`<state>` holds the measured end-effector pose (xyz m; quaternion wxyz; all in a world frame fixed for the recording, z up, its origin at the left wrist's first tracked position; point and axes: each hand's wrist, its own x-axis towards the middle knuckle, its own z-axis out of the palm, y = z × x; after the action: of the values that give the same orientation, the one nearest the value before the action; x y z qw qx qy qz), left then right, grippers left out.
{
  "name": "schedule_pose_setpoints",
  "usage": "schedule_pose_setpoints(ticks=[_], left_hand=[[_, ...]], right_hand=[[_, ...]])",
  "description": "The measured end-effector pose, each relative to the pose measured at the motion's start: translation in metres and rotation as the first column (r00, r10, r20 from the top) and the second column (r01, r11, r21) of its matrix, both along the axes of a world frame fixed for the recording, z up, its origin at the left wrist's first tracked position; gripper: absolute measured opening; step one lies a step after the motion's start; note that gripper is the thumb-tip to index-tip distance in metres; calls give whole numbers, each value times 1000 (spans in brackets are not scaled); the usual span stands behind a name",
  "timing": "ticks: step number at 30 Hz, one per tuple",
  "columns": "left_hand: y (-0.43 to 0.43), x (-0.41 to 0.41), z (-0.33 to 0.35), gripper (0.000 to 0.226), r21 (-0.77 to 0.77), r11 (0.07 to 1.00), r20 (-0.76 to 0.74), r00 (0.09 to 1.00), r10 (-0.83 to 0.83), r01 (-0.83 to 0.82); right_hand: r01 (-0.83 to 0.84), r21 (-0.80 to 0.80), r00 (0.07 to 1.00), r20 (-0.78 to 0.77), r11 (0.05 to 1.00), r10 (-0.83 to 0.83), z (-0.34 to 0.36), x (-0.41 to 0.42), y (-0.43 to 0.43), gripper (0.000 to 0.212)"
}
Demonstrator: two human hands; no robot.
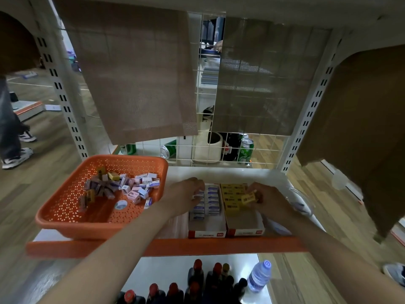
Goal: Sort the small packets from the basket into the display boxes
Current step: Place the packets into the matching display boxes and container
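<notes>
An orange perforated basket [65,207] sits on the shelf's left side, holding several small white, purple and yellow packets [131,185]. To its right stand two red-fronted display boxes: the left box [207,233] holds rows of white-and-blue packets, the right box [245,232] holds yellow ones. My left hand [186,194] reaches over the left box, its fingertips pinching a white packet [198,195] at the rows. Over the right box, my right hand [266,199] pinches a yellow packet [248,198].
The shelf has an orange front lip [197,246] and a wire grid back [219,150] with cans and a white pot behind it. Brown cloths hang above. Dark bottles [197,281] and a water bottle [259,276] stand on the shelf below. A person's legs are at far left.
</notes>
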<state>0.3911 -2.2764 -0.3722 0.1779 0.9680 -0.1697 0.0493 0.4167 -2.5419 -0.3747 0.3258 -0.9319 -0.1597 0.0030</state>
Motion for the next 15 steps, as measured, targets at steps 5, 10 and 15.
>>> schedule_pose_setpoints(ticks=[5,10,15], left_hand=[[-7,2,-9,34,133,983,8,992,125,-125],[-19,6,-22,29,177,936,-149,932,331,-304],[-19,10,-30,22,165,953,-239,927,288,-254]], right_hand=[[21,-449,993,114,893,33,-5,5,0,32],[59,-478,991,135,877,7,-16,3,7,29],[50,-465,982,186,884,42,-27,1,15,23]])
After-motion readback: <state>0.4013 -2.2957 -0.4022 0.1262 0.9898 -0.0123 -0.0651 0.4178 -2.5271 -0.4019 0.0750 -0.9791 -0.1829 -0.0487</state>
